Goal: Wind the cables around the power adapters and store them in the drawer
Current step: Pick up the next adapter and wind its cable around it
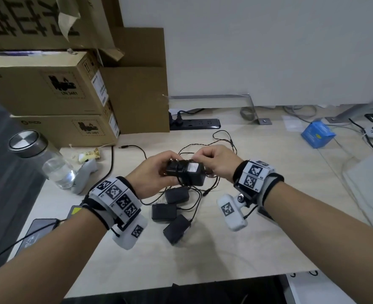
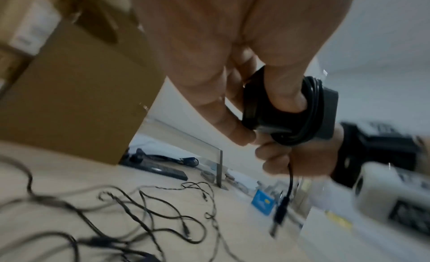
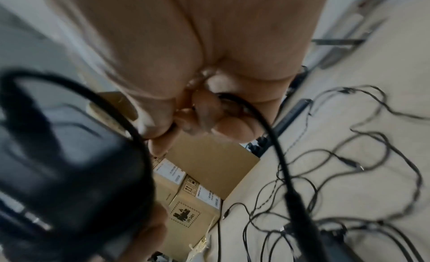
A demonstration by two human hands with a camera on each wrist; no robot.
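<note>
A pale wooden desk [image 1: 236,249] fills the head view, backed by a white wall. Stacked cardboard boxes [image 1: 49,88] stand at its far left, with a black power strip [image 1: 195,123] just beside them along the wall. A clear water bottle [image 1: 47,159] with a metal cap lies tilted near the left edge, and a blue box [image 1: 318,133] sits well off to the right.

Above the middle of the desk the left hand [image 1: 152,174] grips a black power adapter [image 1: 186,173], thumb and fingers curled round its body; the left wrist view shows cable turns already wrapped around it. The right hand [image 1: 216,161] is closed on that adapter's cable [image 3: 277,155], pinching it between curled fingers right next to the adapter, with the plug end hanging below.

Three more black adapters [image 1: 172,212] lie on the desk just beneath the hands, close together, their thin black cables [image 1: 220,141] spread loose and tangled across the surface toward the power strip. No drawer shows in any view.
</note>
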